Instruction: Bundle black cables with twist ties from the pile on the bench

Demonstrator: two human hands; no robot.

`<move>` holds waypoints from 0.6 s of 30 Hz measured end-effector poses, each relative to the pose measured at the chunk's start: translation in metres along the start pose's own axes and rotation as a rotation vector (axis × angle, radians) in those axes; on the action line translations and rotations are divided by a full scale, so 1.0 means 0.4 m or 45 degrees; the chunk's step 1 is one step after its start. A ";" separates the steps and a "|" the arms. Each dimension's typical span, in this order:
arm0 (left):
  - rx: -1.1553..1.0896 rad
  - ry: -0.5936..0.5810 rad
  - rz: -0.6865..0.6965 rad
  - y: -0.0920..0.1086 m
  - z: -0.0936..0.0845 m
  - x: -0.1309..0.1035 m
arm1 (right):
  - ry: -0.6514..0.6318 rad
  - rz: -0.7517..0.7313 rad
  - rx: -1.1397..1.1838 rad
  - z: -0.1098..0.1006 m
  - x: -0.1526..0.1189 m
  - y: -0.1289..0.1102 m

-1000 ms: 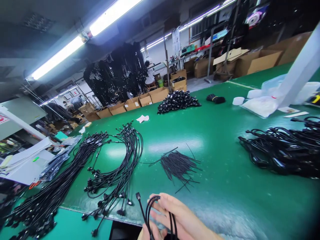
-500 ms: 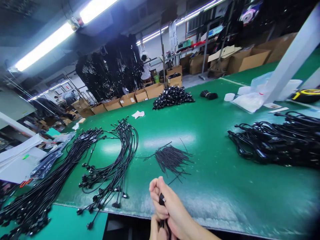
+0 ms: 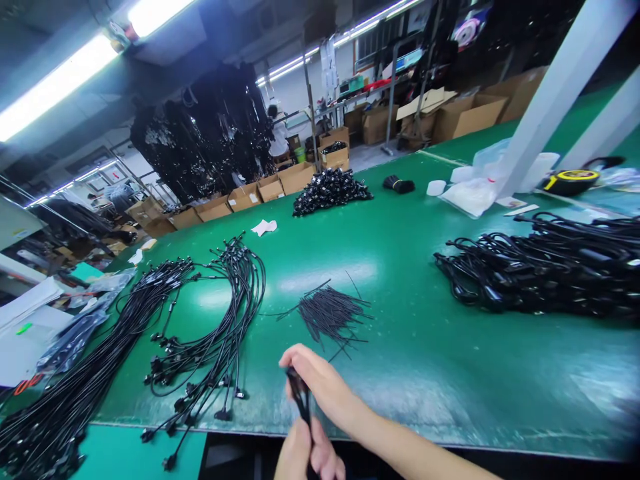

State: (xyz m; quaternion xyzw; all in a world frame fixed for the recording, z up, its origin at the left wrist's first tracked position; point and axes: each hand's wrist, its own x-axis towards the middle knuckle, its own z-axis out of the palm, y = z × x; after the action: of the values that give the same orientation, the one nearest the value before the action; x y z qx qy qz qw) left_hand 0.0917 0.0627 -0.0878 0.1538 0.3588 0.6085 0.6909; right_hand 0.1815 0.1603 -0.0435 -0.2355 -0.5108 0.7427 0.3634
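Observation:
A black cable, folded into a bundle, runs upright between my two hands at the near edge of the green table. My right hand is curled round its upper end, hiding the tip. Lower down, my left hand grips the same cable, thumb and fingers closed on it. Just beyond the hands lies a loose pile of short black ties. To the left, black cables with plugs spread in a curved bunch, beside a longer straight bunch of cables.
Coiled black cables are heaped on the right. Farther back are a pile of small black parts, a banded black bundle, a white scrap and a tape measure. A white post rises at the right.
My right hand has turned over the cable's upper end, and the folded strands now show between my hands. My left hand has come further into view. The camera has swung slightly right.

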 end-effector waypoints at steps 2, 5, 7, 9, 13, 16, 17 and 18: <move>-0.217 0.147 0.132 0.027 -0.003 0.012 | 0.068 -0.225 -0.389 -0.018 -0.020 0.012; -0.370 0.303 0.226 0.056 -0.008 0.026 | -0.106 -0.436 -0.843 -0.022 -0.068 0.047; -0.416 0.314 0.222 0.055 -0.010 0.034 | -0.265 -0.607 -1.101 -0.014 -0.092 0.075; -0.464 0.325 0.206 0.044 -0.011 0.041 | -0.312 -0.759 -1.240 -0.006 -0.100 0.096; -0.427 0.494 0.113 0.029 -0.011 0.042 | -0.366 -0.731 -1.101 -0.011 -0.089 0.092; -0.285 0.529 0.168 0.032 -0.007 0.034 | -0.489 -0.619 -1.066 -0.036 -0.079 0.062; -0.221 0.508 0.224 0.031 -0.005 0.032 | -0.557 -0.567 -1.060 -0.046 -0.076 0.052; -0.149 0.486 0.283 0.028 -0.003 0.030 | -0.612 -0.478 -1.020 -0.056 -0.073 0.042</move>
State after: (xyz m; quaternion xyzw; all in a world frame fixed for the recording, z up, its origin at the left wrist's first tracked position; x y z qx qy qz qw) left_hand 0.0826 0.0763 -0.0849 0.0342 0.4280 0.7188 0.5468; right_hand 0.2108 0.1471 -0.0679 -0.0831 -0.8585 0.4434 0.2438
